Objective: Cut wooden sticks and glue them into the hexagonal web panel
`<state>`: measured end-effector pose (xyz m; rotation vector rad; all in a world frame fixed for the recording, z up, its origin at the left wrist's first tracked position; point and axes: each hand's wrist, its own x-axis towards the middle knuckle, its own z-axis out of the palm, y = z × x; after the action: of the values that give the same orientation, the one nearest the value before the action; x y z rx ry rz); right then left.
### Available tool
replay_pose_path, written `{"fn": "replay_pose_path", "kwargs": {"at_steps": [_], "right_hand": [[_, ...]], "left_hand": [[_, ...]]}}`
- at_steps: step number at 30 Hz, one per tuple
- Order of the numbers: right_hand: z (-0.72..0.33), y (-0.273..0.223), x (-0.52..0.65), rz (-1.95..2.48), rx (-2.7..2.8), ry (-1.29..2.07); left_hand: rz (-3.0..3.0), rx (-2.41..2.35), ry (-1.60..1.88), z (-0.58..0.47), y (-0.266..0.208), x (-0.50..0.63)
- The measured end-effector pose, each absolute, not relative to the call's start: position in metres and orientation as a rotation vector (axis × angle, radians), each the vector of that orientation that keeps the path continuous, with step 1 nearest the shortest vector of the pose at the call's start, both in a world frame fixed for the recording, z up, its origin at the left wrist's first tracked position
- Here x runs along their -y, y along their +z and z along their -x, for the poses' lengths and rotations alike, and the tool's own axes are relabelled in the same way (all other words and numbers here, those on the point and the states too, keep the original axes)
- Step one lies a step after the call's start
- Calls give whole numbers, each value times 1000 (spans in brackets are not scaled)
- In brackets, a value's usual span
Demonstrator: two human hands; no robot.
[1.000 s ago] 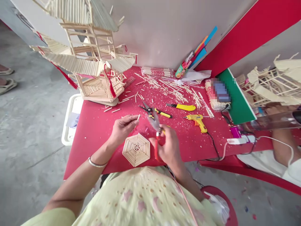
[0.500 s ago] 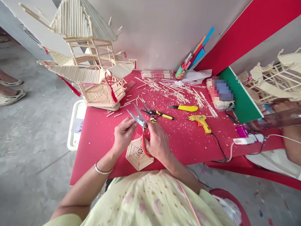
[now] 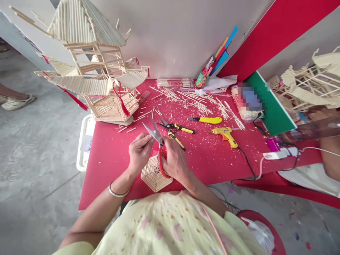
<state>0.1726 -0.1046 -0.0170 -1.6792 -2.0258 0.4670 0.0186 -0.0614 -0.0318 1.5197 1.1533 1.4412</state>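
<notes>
In my right hand [image 3: 175, 159] are red-handled scissors [image 3: 153, 135], their blades apart and pointing up and to the left. My left hand [image 3: 139, 152] is closed in a pinch beside the lower blade; whatever lies between its fingertips is too small to make out. Beneath both hands, near the table's front edge, lies a hexagonal panel of wooden sticks [image 3: 152, 179], partly covered by the scissors' handle and my right hand. Just beyond my right hand rest yellow-and-black pruning shears [image 3: 183, 129], with their jaws apart.
A stick-built pagoda [image 3: 87, 83] with red tassels stands at the back left. A yellow utility knife [image 3: 209, 120] and a hot glue gun [image 3: 225, 135] with its cord lie right. Loose sticks [image 3: 195, 101] and chips litter the red table [image 3: 111, 177]. Another person's arm [image 3: 329, 156] shows far right.
The view has shifted slightly, uncovering more of the pruning shears' handle. Both hands keep nearly the same pose around the scissors. The other person's feet at far left have moved.
</notes>
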Motion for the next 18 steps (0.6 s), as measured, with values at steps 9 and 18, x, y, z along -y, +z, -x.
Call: {"fn": "replay_pose_path", "kwargs": {"at_steps": [9,18], "right_hand": [[-168,-34,98,1663,1969,486],[-171,-32,94,1675,1941,606]], "left_hand": [[-1497,-1154,1538,-22,-36,66],[-1455,-1227,1496,-22,-35,65]]}}
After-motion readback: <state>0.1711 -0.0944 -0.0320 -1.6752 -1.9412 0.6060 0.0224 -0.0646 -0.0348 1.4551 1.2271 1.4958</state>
